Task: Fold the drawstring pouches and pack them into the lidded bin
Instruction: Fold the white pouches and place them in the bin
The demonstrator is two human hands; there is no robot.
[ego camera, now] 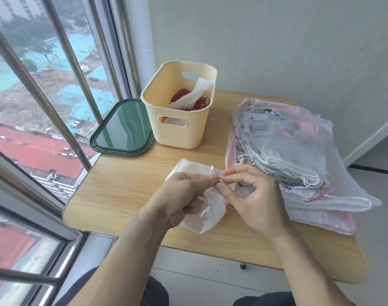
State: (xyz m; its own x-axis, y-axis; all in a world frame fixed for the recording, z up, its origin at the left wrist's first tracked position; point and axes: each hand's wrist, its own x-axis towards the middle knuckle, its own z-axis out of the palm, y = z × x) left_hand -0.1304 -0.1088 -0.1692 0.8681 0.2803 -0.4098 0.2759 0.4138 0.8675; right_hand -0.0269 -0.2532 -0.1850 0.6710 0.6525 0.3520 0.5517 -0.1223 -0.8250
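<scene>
A white drawstring pouch (213,213) lies on the wooden table (126,184) in front of me. My left hand (184,195) grips its gathered top edge, and my right hand (248,195) pinches the same edge between thumb and forefinger right beside it. The cream bin (177,129) stands open at the back, holding a red pouch (184,96) and a white pouch (199,89). Its dark green lid (122,129) lies flat to the bin's left.
A stack of sheer white, pink and printed pouches (299,155) covers the table's right side, close to my right hand. A window with metal bars (56,96) runs along the left; a wall stands behind the table.
</scene>
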